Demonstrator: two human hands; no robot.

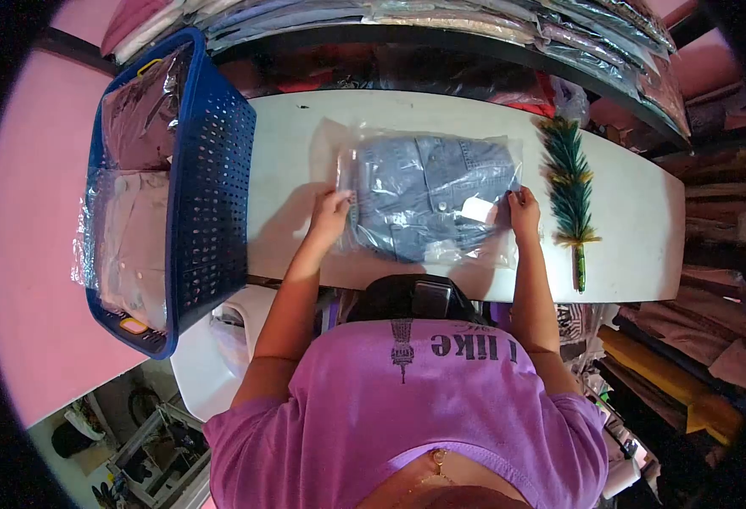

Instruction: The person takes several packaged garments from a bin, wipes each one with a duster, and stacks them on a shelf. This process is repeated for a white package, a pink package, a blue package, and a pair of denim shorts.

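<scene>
A clear plastic bag (pixel 514 246) holding a folded blue denim garment (pixel 398 182) lies flat on the white table. Metal buttons and a white tag (pixel 478 209) show through the plastic. My left hand (pixel 330 214) pinches the bag's left edge, its fingers closed on the plastic. At the opposite edge, my right hand (pixel 523 212) grips the bag near its lower right side. Both hands rest close to the table, one on each side of the garment.
A blue basket (pixel 212 195) with bagged clothes stands on the left. A green feather duster (pixel 569 182) lies right of the bag on the white table (pixel 636 212). Bagged garments (pixel 441 30) fill a shelf at the back. More folded clothes (pixel 725 280) are stacked on the right.
</scene>
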